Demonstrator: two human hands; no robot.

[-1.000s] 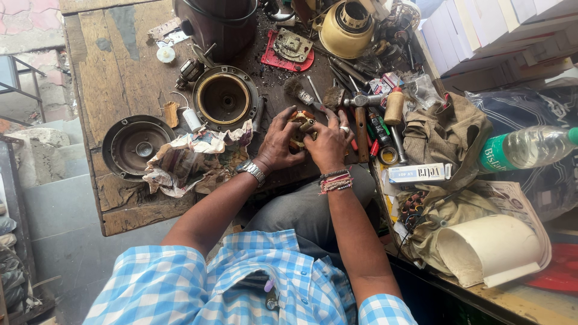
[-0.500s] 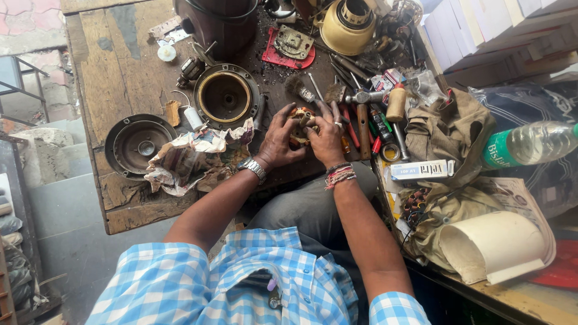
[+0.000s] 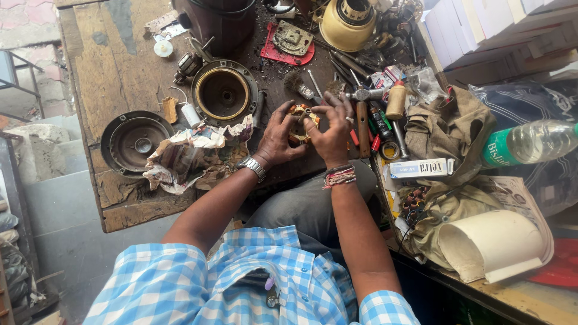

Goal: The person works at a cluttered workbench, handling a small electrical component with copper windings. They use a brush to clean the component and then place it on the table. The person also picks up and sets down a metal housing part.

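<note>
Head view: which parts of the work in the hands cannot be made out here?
- Small wound coil part, head view: mostly hidden by the left hand and right hand; only copper and orange bits show.
- Fingertip grip, head view: too small to tell which fingers press it.
- Plastic water bottle, head view: cut off by the right edge.
- Yellow motor housing, head view: top cut off by the upper edge.

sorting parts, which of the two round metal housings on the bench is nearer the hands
The brass-rimmed housing, just beyond the left hand; the dark housing lies farther left, past the crumpled paper.
</note>
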